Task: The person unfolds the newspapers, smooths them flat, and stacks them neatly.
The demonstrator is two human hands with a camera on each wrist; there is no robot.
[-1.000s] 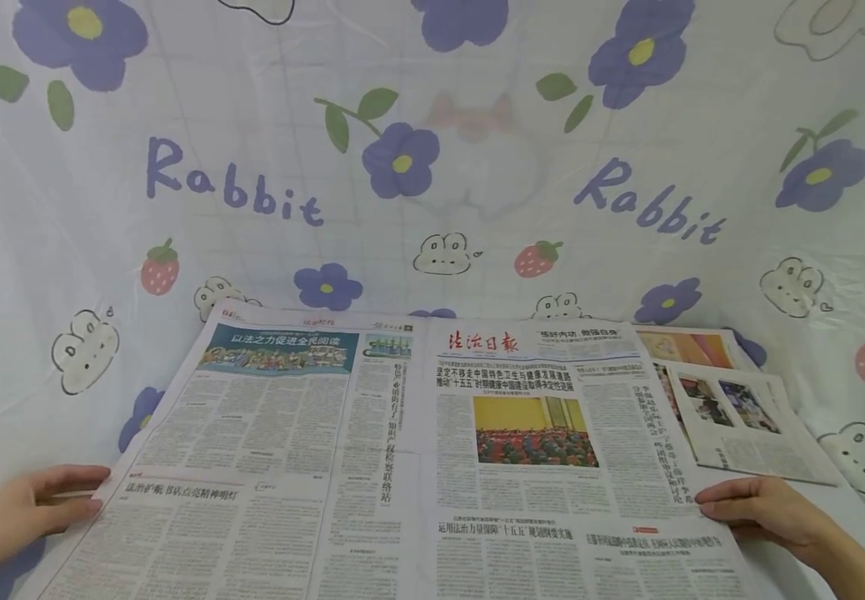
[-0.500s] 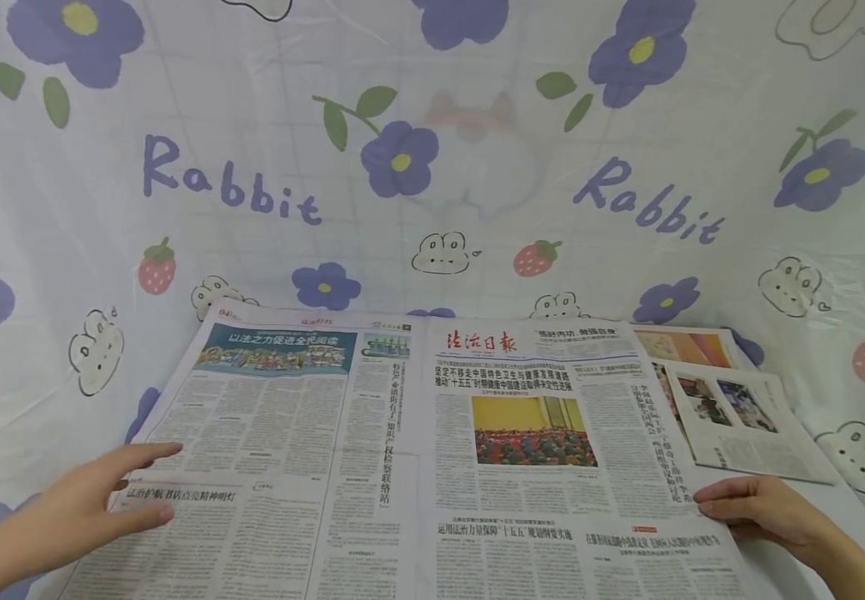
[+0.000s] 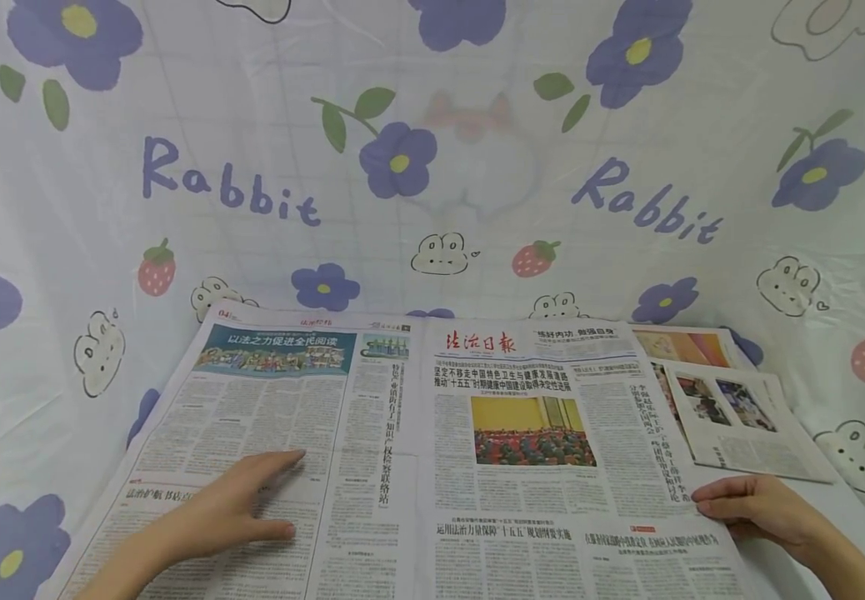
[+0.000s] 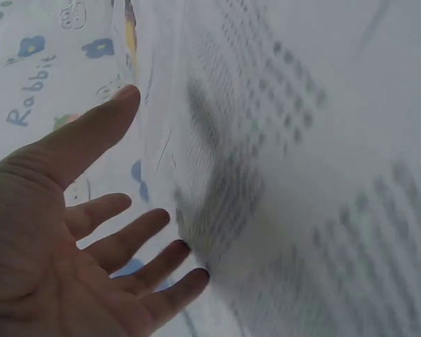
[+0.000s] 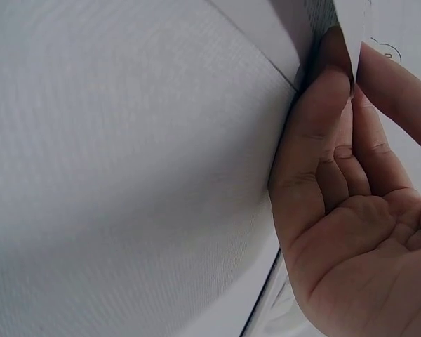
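A newspaper (image 3: pixel 507 492) lies spread wide before me in the head view, with a teal picture on its left page and a photo of a seated crowd on its right page. Over the lower left page is my left hand (image 3: pixel 222 508), its fingers extended and holding nothing. The left wrist view shows that hand (image 4: pixel 91 246) with fingers spread beside the printed sheet (image 4: pixel 281 210); whether it touches the paper I cannot tell. My right hand (image 3: pixel 770 517) pinches the right edge of the newspaper. Between thumb and finger of the right hand (image 5: pixel 358 203) the paper edge shows in the right wrist view.
More folded papers (image 3: pixel 755 425) with colour photos lie at the right, partly under the spread newspaper. Behind stands a white cloth (image 3: pixel 477 275) printed with purple flowers, rabbits, strawberries and lettering; it also runs along the left side.
My left hand has left the newspaper's left edge and moved rightward over the left page. The right hand keeps its place at the right edge.
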